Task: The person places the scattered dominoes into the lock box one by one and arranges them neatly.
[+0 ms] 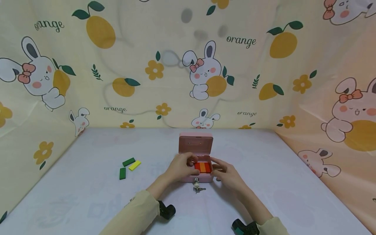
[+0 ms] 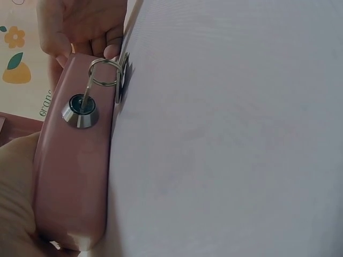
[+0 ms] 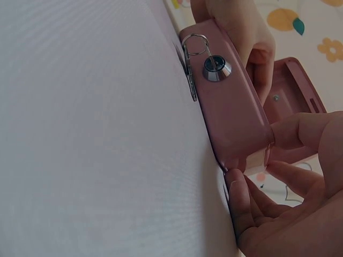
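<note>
A small pink metal cash box [image 1: 205, 179] sits in the middle with its lid [image 1: 195, 143] raised. Red and orange blocks [image 1: 202, 167] lie side by side inside. My left hand [image 1: 180, 167] reaches over the box's left side, its fingers bent down inside; whether they pinch a block is hidden. At the right side my right hand [image 1: 230, 176] holds the box, with one digit at the front corner of the rim and other fingers against the side wall [image 3: 238, 155]. A key stands in the front lock [image 2: 81, 110], and its ring [image 2: 106, 72] hangs with another key.
Two green blocks [image 1: 122, 173] and a yellow block [image 1: 134, 165] lie on the white tabletop [image 1: 73, 195] to the left. A patterned cloth [image 1: 141, 42] rises behind the table and along both sides.
</note>
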